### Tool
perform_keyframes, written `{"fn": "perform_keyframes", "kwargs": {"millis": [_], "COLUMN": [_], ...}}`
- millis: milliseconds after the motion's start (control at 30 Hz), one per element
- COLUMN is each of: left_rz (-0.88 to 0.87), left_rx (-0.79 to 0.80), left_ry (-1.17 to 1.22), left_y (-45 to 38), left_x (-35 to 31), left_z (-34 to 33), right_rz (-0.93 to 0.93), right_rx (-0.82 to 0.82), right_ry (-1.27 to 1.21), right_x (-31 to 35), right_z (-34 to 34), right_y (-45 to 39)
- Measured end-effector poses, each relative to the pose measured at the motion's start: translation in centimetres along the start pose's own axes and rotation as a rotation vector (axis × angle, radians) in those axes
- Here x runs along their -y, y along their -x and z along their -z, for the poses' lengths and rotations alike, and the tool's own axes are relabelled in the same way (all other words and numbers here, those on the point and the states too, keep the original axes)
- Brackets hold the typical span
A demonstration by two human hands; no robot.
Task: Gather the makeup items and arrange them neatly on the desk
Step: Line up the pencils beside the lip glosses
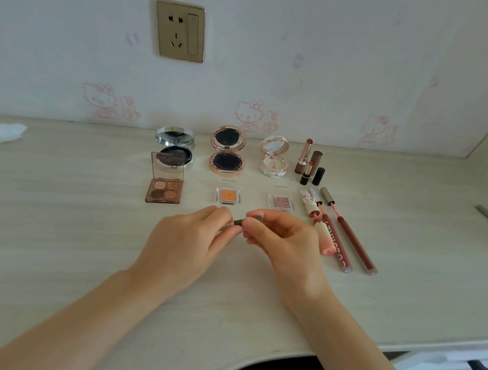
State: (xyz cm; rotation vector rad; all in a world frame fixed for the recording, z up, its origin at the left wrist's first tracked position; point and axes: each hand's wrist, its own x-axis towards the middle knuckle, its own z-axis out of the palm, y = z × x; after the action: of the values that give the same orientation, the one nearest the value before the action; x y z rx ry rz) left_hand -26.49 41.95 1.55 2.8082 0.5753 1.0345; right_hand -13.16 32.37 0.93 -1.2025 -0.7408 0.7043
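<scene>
While both ends need control, pinch dark slim stick point(238, 222) between left hand point(190, 236) and right hand point(283, 245), aligning below opened compacts point(228, 149).

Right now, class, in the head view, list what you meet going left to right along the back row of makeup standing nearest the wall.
Silver compact → rose-gold compact → small white floral compact → cluster of lipsticks. All three compacts stand open, their lids raised towards the wall.
</scene>
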Motion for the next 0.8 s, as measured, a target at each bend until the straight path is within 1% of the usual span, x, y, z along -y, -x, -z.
{"fn": "perform_keyframes", "kwargs": {"millis": [133,300,533,667,733,800], "left_rz": [0.027,0.110,0.185,0.141,0.115,0.099], "left_rx": [0.096,0.195,0.245,0.243,0.222,0.211], "left_ry": [-0.025,-0.090,-0.025,0.034,0.023,-0.019], "left_y": [0.1,0.0,-0.3,-0.7,-0.7,-0.7], "left_x": [0.5,0.8,2.0,2.2,2.1,2.1], "left_z": [0.1,-0.5,-0.4,-0.2,0.0,0.1], "right_rz": [0.064,0.066,0.046,0.031,0.058,0.115], "right_rx": [0.050,0.044,0.022,0.023,0.017,0.003], "right_ry": [0.083,0.088,0.096,0.084,0.173,0.353], "right_x": [-0.1,0.0,0.0,0.2,0.2,0.0], "right_z": [-0.2,-0.2,-0.4,-0.4,-0.2,0.0], "right_y": [0.2,0.2,-0.1,-0.4,-0.3,-0.2]}}
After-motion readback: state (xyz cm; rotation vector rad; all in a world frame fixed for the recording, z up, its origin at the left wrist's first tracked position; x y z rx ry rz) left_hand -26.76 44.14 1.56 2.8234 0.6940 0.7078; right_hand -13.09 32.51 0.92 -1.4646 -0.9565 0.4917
